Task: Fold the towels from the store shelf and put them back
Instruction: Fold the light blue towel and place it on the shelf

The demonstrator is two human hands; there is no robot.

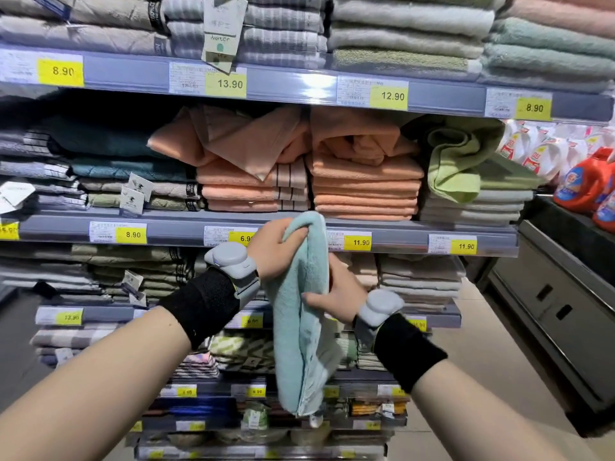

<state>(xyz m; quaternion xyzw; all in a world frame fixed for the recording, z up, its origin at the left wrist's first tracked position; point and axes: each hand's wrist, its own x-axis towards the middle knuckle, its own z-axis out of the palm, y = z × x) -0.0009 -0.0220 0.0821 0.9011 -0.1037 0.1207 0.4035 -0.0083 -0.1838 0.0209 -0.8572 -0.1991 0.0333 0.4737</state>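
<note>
A light teal towel (301, 327) hangs lengthwise in front of the store shelf (416, 234), folded into a narrow strip. My left hand (273, 244) grips its top end, fingers curled round the bunched fabric. My right hand (336, 296) holds the strip lower down at its right edge, thumb across the front. The towel's bottom end dangles loose near the lower shelves. Both wrists carry grey devices on black bands.
Stacks of orange towels (362, 191) with a rumpled heap on top fill the middle shelf, and a crumpled green towel (462, 158) lies to their right. Grey, teal and striped stacks sit left. Red detergent bottles (585, 184) stand on a dark counter at right.
</note>
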